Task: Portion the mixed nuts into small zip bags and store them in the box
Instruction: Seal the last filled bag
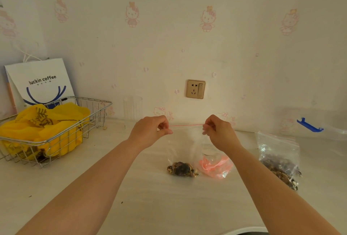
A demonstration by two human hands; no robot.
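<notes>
bag (185,146) held up over table (150,206), nuts (181,168) sagging at bottom | left hand (150,131) and right hand (218,133) each pinch a top corner at red zip (185,125) | I judge film thin, slippery, light; hold at the stiffer zip, not the film

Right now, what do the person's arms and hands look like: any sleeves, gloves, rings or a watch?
Both arms are bare from the frame's lower edge to the wrists: no sleeves show. The left hand and right hand wear no gloves. No watch, bracelet or ring is visible. Fingernails are too small to judge.
</notes>
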